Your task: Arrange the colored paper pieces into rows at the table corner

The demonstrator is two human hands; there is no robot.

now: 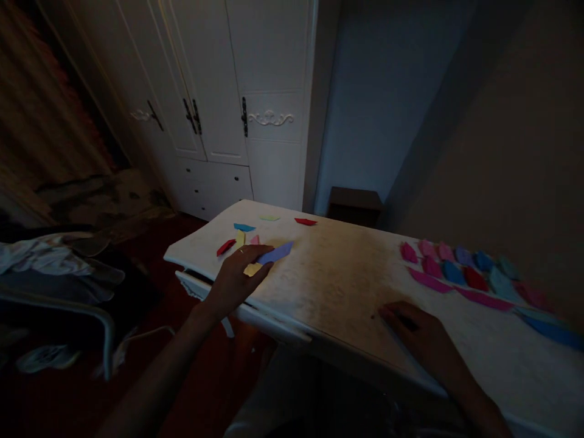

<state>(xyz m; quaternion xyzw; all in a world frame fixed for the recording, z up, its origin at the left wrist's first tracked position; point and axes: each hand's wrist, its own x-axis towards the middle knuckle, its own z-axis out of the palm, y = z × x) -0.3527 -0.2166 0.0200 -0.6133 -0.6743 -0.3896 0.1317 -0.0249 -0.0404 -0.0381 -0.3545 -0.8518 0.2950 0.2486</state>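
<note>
Fingers and thumb of my left hand (241,267) pinch a flat purple folded paper (275,253) above the far left part of the white table (292,304). A pale yellow paper piece (252,269) lies under that hand. Around it are folded papers: red (225,247), yellow (239,238), pink (254,239), blue (244,227), pale green (269,218) and another red one (305,222). My right hand (422,334) rests near the table's front edge, fingers curled together. Something dark shows between them, too dim to identify.
Rows of colourful folded paper boats (474,280) stand along the table's right side. An open drawer (196,285) juts out at the left front. Behind are a white wardrobe (274,164) and a brown box-like stand (354,198); a chair frame (103,322) is at left.
</note>
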